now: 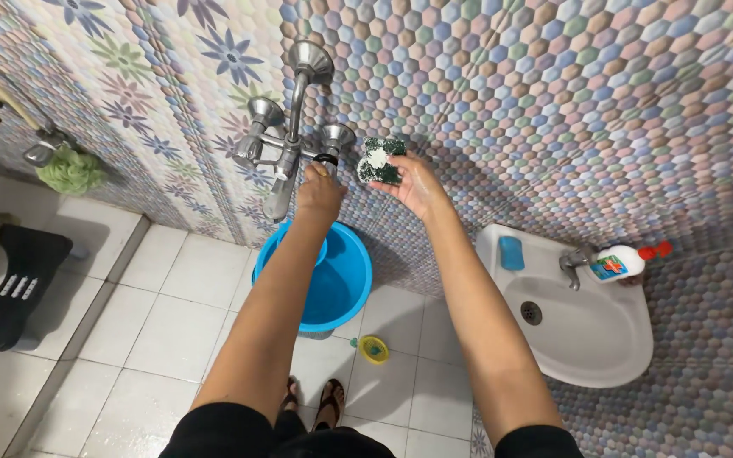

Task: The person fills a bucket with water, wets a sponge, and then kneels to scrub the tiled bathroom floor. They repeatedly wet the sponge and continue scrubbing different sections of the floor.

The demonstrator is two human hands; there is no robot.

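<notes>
Chrome wall tap (286, 140) sits on a wall covered in pastel hexagon mosaic tile (553, 102), and both hands are up at it. Left hand (320, 191) is on the tap's right-hand knob (335, 137), fingers curled up around the small dark piece just under it, so they're closed on the fitting, though how tightly is hard to tell from this angle. Right hand (417, 185) is just beside it, holding a dark green scrub pad (381, 161) with a blob of white foam on it, fingers pinched narrow around the pad's edge. The pad is up against the tiles, right next to that knob, close to the left hand but not touching it.

Straight below the spout there's a blue bucket (332, 280) on the white tiled floor (171, 314), with a little yellow drain cover (374, 349) near it. Off to the right, a white basin (587, 331) is fixed to the wall, with a blue soap bar (511, 253) at its back left corner and a white bottle with a red cap (625, 261) lying at the back edge by the basin's own tap. Sandalled feet (316, 403) are at the bottom.
</notes>
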